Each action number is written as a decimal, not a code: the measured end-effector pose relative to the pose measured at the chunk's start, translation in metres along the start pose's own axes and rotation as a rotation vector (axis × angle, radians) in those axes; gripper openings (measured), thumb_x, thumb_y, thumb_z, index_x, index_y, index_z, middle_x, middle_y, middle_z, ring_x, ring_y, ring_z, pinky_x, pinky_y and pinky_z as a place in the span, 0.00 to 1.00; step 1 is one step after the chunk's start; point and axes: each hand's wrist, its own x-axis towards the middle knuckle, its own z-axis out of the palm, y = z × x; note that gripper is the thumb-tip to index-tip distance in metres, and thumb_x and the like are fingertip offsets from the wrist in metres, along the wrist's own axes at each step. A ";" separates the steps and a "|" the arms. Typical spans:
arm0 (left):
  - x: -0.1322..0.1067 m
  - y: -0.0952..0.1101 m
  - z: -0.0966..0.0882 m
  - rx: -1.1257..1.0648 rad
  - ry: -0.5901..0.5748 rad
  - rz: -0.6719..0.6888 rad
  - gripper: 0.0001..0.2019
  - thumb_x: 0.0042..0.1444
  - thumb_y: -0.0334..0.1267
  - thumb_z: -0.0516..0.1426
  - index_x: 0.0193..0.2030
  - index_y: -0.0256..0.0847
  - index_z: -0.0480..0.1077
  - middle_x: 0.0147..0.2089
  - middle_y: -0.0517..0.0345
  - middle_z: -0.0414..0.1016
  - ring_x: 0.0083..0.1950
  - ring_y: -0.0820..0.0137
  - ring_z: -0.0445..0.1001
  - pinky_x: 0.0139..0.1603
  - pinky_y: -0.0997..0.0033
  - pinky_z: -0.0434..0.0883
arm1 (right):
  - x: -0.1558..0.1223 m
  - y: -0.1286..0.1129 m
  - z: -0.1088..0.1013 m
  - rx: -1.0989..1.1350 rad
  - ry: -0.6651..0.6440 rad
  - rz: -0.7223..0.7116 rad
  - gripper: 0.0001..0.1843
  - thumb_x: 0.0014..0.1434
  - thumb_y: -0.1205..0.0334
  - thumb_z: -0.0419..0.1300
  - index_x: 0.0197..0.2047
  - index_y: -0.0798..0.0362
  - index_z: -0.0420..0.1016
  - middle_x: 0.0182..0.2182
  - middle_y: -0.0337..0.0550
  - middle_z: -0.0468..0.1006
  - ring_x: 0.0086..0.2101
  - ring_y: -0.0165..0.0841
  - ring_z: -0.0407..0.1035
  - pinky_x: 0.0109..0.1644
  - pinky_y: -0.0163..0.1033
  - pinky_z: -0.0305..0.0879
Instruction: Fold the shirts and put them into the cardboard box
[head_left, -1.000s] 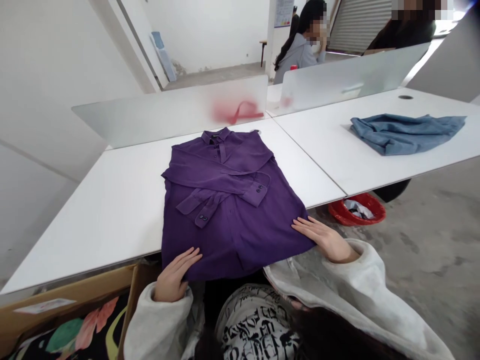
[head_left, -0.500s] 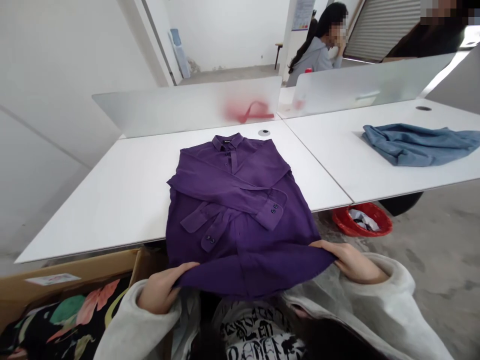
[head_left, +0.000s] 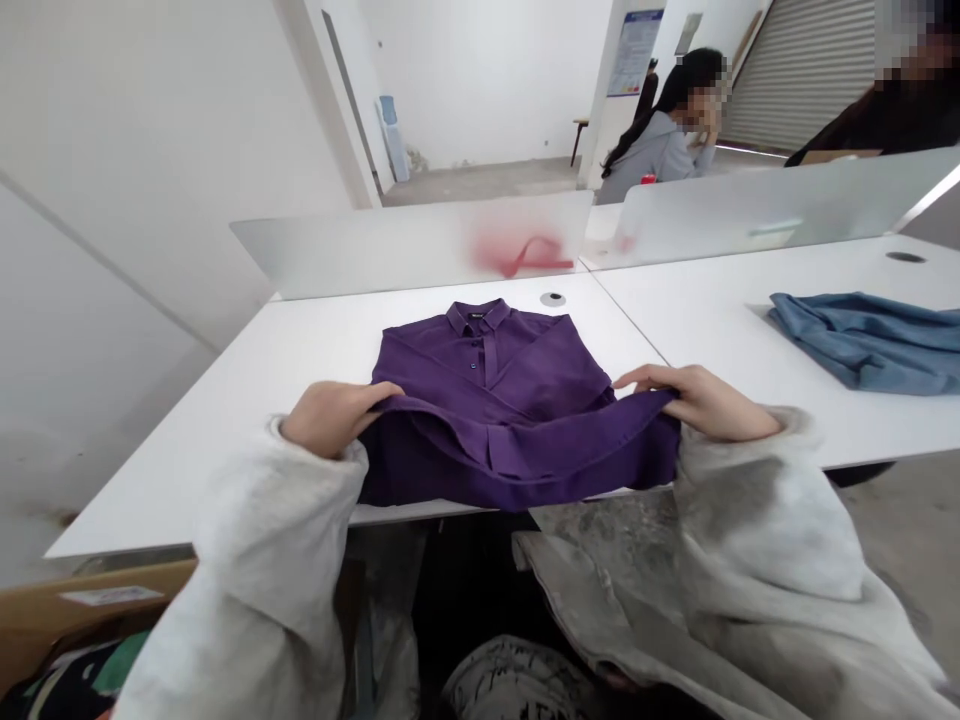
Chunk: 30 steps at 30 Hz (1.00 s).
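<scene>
A purple button-up shirt [head_left: 495, 400] lies on the white table [head_left: 300, 350], its collar toward the far side. Its bottom hem is lifted and folded up over the lower part of the shirt. My left hand [head_left: 337, 415] pinches the left corner of the hem, and my right hand [head_left: 701, 400] pinches the right corner. Between them the hem sags in a shallow curve. The crossed sleeves are mostly covered by the raised fabric, and the cuffs are hidden.
A blue-grey folded cloth [head_left: 870, 340] lies on the right-hand table. Frosted dividers [head_left: 360, 245] stand along the back edge, with a red blurred item behind. A cardboard box [head_left: 172, 580] holding patterned cloth stands at lower left. Two people sit beyond the dividers.
Both hands have carried the shirt's hem up and away from me, from below the table edge to over the shirt. The cuffs have become covered. The view has shifted slightly.
</scene>
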 end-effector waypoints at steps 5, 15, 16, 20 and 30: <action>0.067 -0.031 -0.029 0.095 0.017 0.025 0.17 0.60 0.47 0.50 0.46 0.44 0.75 0.40 0.60 0.79 0.41 0.63 0.76 0.45 0.66 0.67 | 0.060 0.012 -0.026 0.029 0.052 0.020 0.21 0.58 0.48 0.53 0.46 0.50 0.75 0.27 0.39 0.76 0.28 0.33 0.70 0.35 0.36 0.63; 0.174 -0.074 0.024 0.160 0.137 -0.173 0.32 0.63 0.56 0.43 0.61 0.30 0.60 0.53 0.42 0.73 0.53 0.55 0.72 0.51 0.61 0.66 | 0.198 0.117 0.004 0.061 0.143 0.188 0.20 0.53 0.47 0.59 0.37 0.56 0.75 0.33 0.44 0.77 0.34 0.33 0.68 0.40 0.37 0.60; 0.176 -0.076 0.038 0.152 0.094 -0.192 0.31 0.62 0.54 0.46 0.62 0.30 0.59 0.56 0.38 0.71 0.55 0.54 0.71 0.53 0.59 0.65 | 0.205 0.129 0.020 0.026 0.137 0.265 0.17 0.52 0.49 0.61 0.34 0.56 0.75 0.31 0.44 0.77 0.32 0.32 0.67 0.39 0.36 0.60; 0.168 -0.091 0.081 0.098 -0.119 -0.224 0.26 0.61 0.50 0.47 0.60 0.35 0.62 0.61 0.41 0.67 0.59 0.53 0.67 0.58 0.55 0.61 | 0.208 0.163 0.069 0.030 0.163 0.360 0.14 0.54 0.53 0.58 0.30 0.56 0.72 0.26 0.43 0.74 0.28 0.30 0.64 0.35 0.36 0.58; 0.130 -0.143 0.091 -0.164 -0.362 -0.415 0.28 0.52 0.57 0.48 0.49 0.36 0.69 0.35 0.50 0.79 0.39 0.60 0.77 0.40 0.67 0.69 | 0.185 0.183 0.056 0.403 0.036 0.442 0.26 0.50 0.42 0.60 0.41 0.57 0.76 0.36 0.46 0.77 0.34 0.32 0.67 0.38 0.36 0.61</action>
